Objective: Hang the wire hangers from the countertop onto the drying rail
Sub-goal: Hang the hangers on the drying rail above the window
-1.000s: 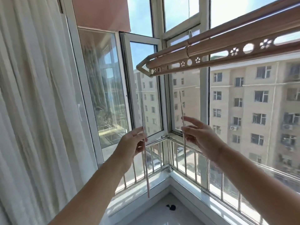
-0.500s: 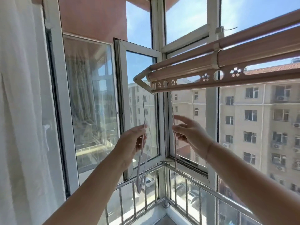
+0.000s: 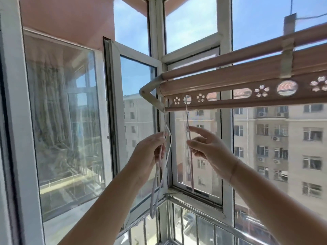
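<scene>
A tan drying rail (image 3: 247,80) with round and flower-shaped holes runs from the window corner to the right edge. My left hand (image 3: 150,152) grips a thin white wire hanger (image 3: 160,181), whose hook reaches up to the rail's left end. My right hand (image 3: 208,147) pinches a second wire hanger (image 3: 189,133) seen edge-on. Its hook sits in a round hole (image 3: 187,99) of the rail's lower strip. The countertop is out of view.
An open window sash (image 3: 134,121) swings inward just left of my hands. White window frames (image 3: 155,32) meet in the corner behind the rail. A metal railing (image 3: 203,223) runs below, and a pale curtain edge (image 3: 7,121) hangs at far left.
Both hands have risen with the hangers toward the rail's left end. The right hanger's hook now sits in a round hole, and the view has tilted upward.
</scene>
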